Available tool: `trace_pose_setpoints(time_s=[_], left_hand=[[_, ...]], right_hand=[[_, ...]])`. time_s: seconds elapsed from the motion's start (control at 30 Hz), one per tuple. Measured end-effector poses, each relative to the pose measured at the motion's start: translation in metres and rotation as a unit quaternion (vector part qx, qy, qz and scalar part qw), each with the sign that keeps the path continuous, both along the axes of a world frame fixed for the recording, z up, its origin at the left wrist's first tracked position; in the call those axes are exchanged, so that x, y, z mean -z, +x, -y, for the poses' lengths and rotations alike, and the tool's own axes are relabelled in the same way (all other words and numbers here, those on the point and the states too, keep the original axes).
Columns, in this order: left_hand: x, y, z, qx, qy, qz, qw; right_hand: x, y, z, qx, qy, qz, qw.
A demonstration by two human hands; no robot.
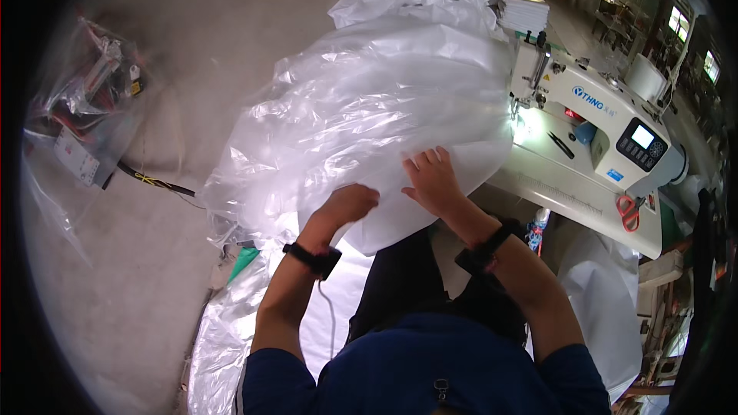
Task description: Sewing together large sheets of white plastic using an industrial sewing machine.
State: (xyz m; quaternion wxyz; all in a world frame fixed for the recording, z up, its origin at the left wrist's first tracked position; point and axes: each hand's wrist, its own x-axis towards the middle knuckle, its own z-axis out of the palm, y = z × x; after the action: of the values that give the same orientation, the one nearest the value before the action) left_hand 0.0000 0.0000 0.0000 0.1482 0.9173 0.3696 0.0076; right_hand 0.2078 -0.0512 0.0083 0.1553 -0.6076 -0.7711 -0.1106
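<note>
A large, crumpled sheet of translucent white plastic film (361, 123) spreads in front of me, with its right edge at the needle end of a white sewing machine (573, 88). My left hand (350, 204) is closed at the near edge of the film, its fingers curled in; the film seems pinched there, though the fingertips are partly hidden. Further right, my right hand (433, 180) lies on the film with fingers spread and thumb out. Each wrist wears a black strap with a small box.
Red-handled scissors (629, 214) and black tweezers-like snips (561, 144) lie on the machine bed. A white thread cone (646, 77) stands behind the machine. Stacked white sheets (524, 12) sit at the far side. Clear plastic bags (92, 100) and a black cable (157, 181) lie on the floor left.
</note>
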Motion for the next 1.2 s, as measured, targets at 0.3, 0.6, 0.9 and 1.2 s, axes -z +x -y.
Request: trace_pose_setpoints(time_s=[0.3,0.6,0.9,1.2], left_hand=[[-0.063,-0.133,0.068,-0.137,0.13,0.108,0.976],[-0.083,-0.212,0.082,-0.348,0.143,-0.067,0.924],[0.011,-0.076,0.037,-0.061,0.208,0.092,0.972],[0.031,-0.091,0.008,-0.185,-0.014,0.186,0.965]], right_hand=[[-0.009,0.005,0.069,-0.212,-0.014,-0.059,0.975],[-0.064,0.057,0.137,-0.183,0.113,-0.122,0.969],[-0.053,-0.039,0.129,-0.344,0.05,-0.148,0.926],[-0.017,-0.056,0.11,-0.338,-0.046,-0.149,0.928]])
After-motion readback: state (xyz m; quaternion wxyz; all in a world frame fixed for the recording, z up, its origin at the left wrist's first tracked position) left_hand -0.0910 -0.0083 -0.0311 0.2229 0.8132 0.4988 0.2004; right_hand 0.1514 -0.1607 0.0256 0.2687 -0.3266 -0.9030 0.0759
